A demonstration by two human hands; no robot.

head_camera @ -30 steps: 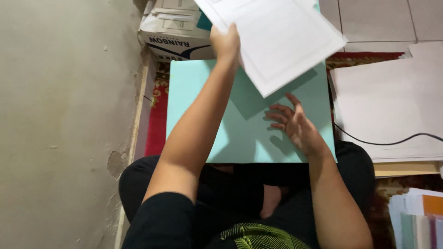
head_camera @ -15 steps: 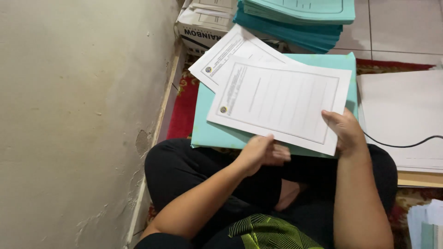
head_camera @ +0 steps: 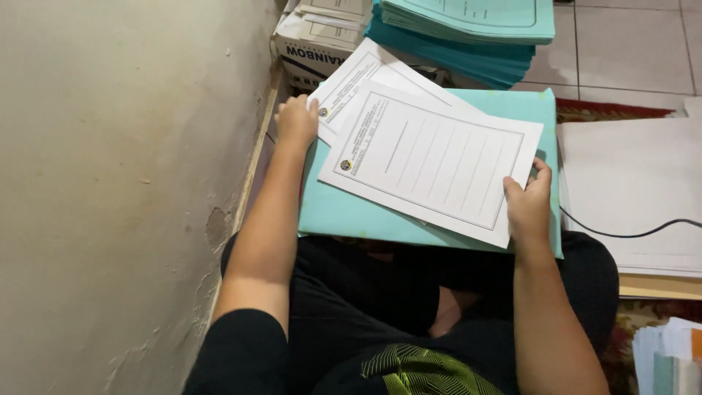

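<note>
Fingers (head_camera: 537, 175) of the right hand (head_camera: 528, 208) pinch the top sheet's (head_camera: 431, 157) corner; left hand (head_camera: 296, 121) grips the lower sheet (head_camera: 351, 73).

Teal folder (head_camera: 344, 216) across the lap, white sheets (head_camera: 431, 161) on it.

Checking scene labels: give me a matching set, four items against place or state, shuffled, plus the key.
1 left hand
2 right hand
3 stack of teal folders
4 black cable

A lies across the white sheets at right
B grips the top printed sheet's near corner
C top of view, on the floor
D on the lower sheet's wall-side edge

Pairs: 1-D, 2-B, 3-C, 4-A
</note>
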